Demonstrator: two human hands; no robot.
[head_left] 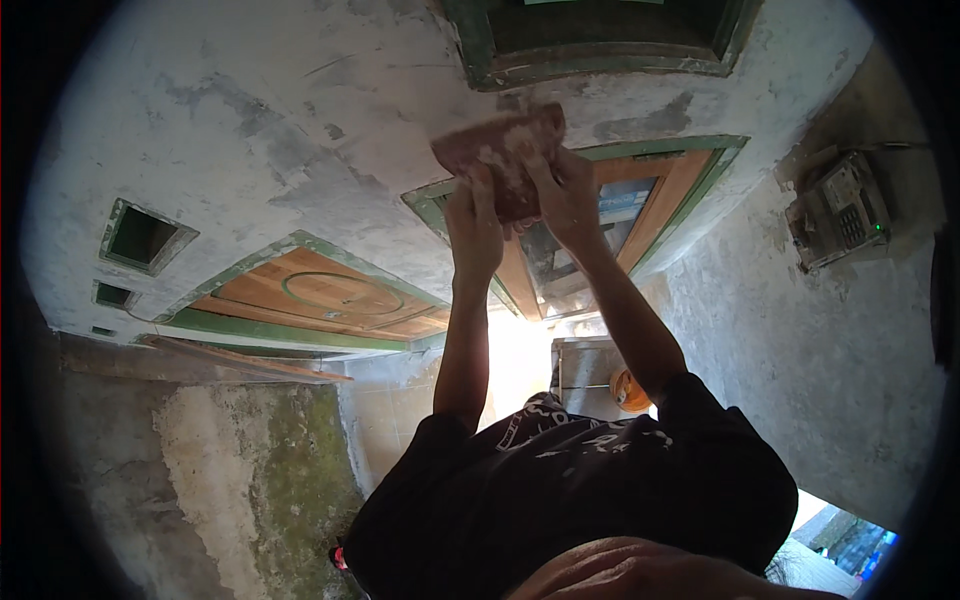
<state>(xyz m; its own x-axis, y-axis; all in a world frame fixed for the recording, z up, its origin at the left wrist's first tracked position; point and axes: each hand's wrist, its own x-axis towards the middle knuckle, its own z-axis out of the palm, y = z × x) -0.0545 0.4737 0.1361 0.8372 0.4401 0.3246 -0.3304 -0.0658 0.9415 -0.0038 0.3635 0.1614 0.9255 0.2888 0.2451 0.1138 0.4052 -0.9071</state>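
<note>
A reddish-brown sheet, apparently sandpaper [470,145], is smudged with pale dust and curled at its edges. My left hand [476,228] grips its lower left part. Higher up on its right side, my right hand [566,198] has the fingers closed on it, thumb along the face. Both arms reach up to the patchy grey-white wall [390,120], where the sheet is held at or very near the surface; exact contact is hard to tell. The sheet's edges are slightly blurred.
Above the hands is a green-framed opening [600,75]. Below them stands a glazed wooden window [612,215], with a wooden door [320,290] to the left. A keypad device [850,215] hangs on the right wall. An orange bucket [628,392] is lower down.
</note>
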